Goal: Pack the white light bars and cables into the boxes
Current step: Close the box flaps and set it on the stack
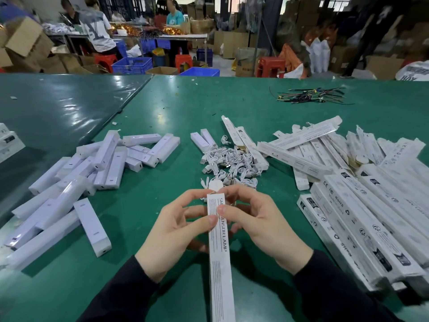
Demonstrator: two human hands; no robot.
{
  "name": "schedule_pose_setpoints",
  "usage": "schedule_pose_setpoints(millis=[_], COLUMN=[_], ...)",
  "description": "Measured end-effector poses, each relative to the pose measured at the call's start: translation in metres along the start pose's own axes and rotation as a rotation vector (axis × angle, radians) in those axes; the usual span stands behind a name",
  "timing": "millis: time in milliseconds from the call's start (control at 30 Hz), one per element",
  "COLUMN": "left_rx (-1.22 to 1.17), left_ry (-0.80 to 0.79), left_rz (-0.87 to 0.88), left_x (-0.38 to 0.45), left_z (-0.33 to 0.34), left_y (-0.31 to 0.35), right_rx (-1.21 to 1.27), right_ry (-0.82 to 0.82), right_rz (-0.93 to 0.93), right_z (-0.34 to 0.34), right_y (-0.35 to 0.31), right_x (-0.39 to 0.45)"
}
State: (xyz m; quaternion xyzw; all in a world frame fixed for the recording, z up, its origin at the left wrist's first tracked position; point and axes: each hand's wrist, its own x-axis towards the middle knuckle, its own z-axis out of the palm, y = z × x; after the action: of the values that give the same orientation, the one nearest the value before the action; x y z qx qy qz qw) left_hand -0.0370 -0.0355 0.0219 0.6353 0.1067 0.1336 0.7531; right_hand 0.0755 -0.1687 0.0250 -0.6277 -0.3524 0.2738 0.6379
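- The left hand [173,231] and right hand [260,226] both pinch the far end of a long white box [219,256] above the green desk [162,108].
- Light bars [92,170] lie left, cables [228,163] ahead.

Packing workshop: green worktable [162,108], stacked cartons [25,43], blue crates [132,65].

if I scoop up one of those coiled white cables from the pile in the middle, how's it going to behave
Probably floppy: the cables lie in loose, thin coils. One may drag neighbours along, since the coils overlap in a tangled heap on the green table. They look small and thin, so likely very light and unlikely to roll.
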Motion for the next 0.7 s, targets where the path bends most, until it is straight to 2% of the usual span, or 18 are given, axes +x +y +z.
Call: schedule_pose_setpoints(millis=[367, 533, 700], left_rx=[0.028, 0.003, 0.036], left_ry=[0.03, -0.037, -0.084], left_rz=[0.029, -0.016, -0.078], left_x=[0.002, -0.002, -0.003], left_z=[-0.002, 0.002, 0.008], left_y=[0.002, 0.005, 0.003], right_rx=[-0.019, 0.26, 0.24], right_ry=[0.008, 0.053, 0.041], right_rz=[0.054, 0.248, 0.268], right_z=[-0.003, 0.003, 0.003], right_y=[0.0, -0.001, 0.0], right_x=[0.0, 0.001, 0.001])
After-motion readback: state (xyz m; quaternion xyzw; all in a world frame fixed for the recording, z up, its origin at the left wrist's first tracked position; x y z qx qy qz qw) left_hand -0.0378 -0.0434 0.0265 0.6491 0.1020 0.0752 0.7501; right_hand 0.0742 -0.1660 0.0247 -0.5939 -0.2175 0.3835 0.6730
